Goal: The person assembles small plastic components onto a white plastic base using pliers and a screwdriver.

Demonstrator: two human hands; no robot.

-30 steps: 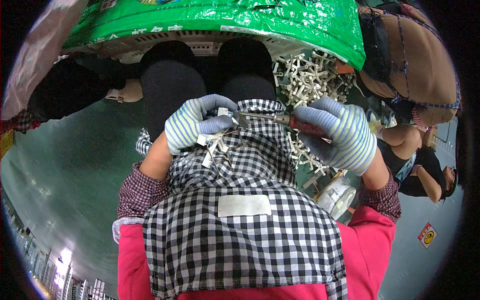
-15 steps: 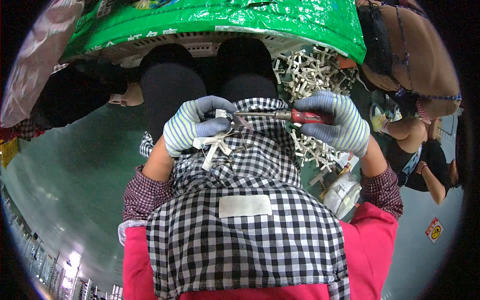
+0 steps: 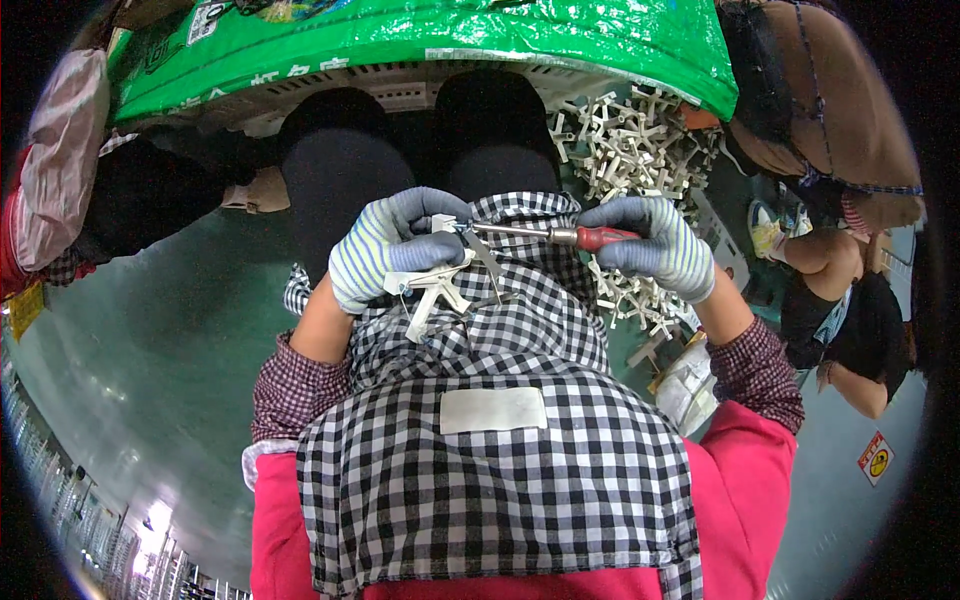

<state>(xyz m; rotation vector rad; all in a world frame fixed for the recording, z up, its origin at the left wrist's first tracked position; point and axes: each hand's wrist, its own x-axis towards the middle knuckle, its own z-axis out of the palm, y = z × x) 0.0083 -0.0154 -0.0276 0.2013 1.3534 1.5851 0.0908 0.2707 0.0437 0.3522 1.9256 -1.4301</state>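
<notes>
In my left hand (image 3: 395,248), gloved in striped knit, is a white branched plastic piece (image 3: 437,303), pinched between thumb and fingers over my lap. Thin grey metal strips (image 3: 484,256) stick out beside it. My right hand (image 3: 662,245), gloved the same way, grips the red handle of a screwdriver (image 3: 598,238). Its metal shaft points left, and the tip meets the piece close to my left fingertips. A small blue spot shows there; the exact contact is too small to make out.
A heap of similar white pieces (image 3: 640,150) lies beyond my right hand. Past my knees stands a pale crate (image 3: 395,92) under green sheeting (image 3: 430,45). Beside my right forearm is a clear plastic bag (image 3: 688,385). Other people sit close on both sides.
My right hand has shifted slightly left, its fingers now closer around the screwdriver handle. My left hand and the white piece have hardly moved.
</notes>
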